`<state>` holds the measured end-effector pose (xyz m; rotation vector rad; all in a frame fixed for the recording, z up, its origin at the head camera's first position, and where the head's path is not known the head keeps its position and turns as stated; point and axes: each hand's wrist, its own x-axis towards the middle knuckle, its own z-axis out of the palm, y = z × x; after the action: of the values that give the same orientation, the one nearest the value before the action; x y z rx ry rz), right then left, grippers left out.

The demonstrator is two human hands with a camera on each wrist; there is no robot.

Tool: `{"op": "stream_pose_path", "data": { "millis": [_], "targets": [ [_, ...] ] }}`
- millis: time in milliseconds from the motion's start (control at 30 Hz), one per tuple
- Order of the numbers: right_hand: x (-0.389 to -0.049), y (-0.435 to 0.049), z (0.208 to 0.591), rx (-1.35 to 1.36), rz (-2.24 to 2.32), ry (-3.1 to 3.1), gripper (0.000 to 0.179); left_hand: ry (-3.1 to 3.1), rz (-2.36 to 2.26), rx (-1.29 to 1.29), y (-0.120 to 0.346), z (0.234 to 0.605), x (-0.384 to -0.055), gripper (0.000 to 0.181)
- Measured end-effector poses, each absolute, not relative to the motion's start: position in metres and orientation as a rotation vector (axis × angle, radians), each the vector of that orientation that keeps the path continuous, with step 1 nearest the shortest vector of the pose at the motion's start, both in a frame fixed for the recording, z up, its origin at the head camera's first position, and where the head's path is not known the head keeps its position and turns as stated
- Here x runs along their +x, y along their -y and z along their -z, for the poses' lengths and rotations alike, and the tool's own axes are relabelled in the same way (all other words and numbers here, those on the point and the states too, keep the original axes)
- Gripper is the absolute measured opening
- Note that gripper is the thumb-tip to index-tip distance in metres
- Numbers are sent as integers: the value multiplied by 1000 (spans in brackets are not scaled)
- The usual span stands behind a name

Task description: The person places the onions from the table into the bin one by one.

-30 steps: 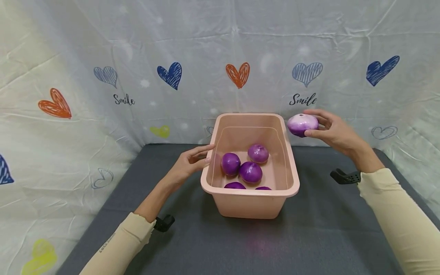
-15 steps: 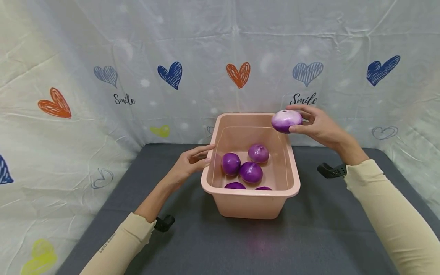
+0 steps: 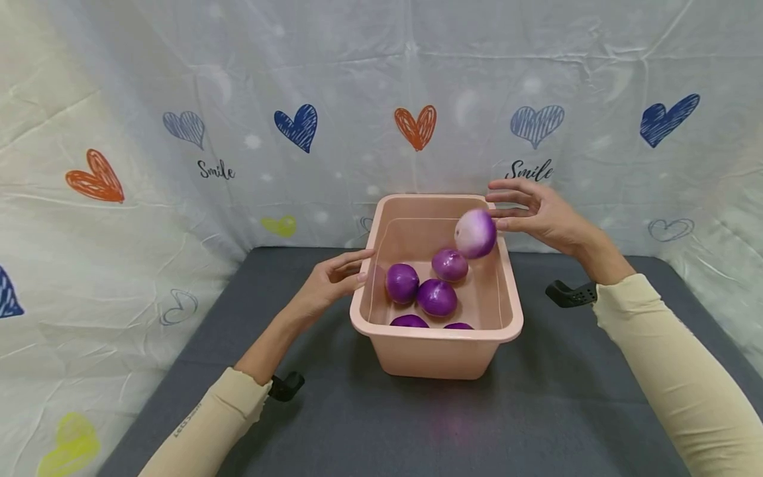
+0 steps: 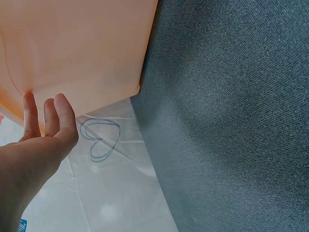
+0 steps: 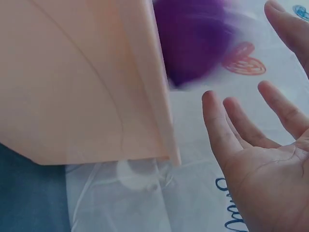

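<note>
A purple-and-white onion (image 3: 475, 234) is in the air over the right part of a pink plastic tub (image 3: 438, 334); it looks blurred in the right wrist view. My right hand (image 3: 539, 215) is beside the tub's right rim, fingers spread and apart from the onion (image 5: 193, 41). Several more purple onions lie in the tub, among them one at the left (image 3: 402, 283) and one in the middle (image 3: 437, 297); the front ones are partly hidden by the near wall. At the left rim, my left hand (image 3: 334, 278) touches the tub with extended fingertips, also seen against its wall (image 4: 87, 48).
The tub stands on a dark grey cloth-covered table (image 3: 429, 424). Behind and to the left hangs a pale plastic sheet (image 3: 346, 66) printed with hearts. Black straps (image 3: 571, 294) circle both wrists.
My right hand moved left with the onion to the tub's right rim, then its fingers spread and let go. The onion has turned and dropped lower over the tub. My left hand stays put.
</note>
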<state>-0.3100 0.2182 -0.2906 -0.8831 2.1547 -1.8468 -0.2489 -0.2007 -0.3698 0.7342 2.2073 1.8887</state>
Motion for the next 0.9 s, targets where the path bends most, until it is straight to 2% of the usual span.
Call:
{"op": "stream_pose_path", "data": {
  "millis": [533,900],
  "targets": [
    [-301,-247,308,-815,1821,-2258,51,-2217,-1895,724,201,370,-248,50],
    [-288,-281,341,-717,1798,-2325,44,-2248,-1898,736,201,377,-249,49]
  ]
}}
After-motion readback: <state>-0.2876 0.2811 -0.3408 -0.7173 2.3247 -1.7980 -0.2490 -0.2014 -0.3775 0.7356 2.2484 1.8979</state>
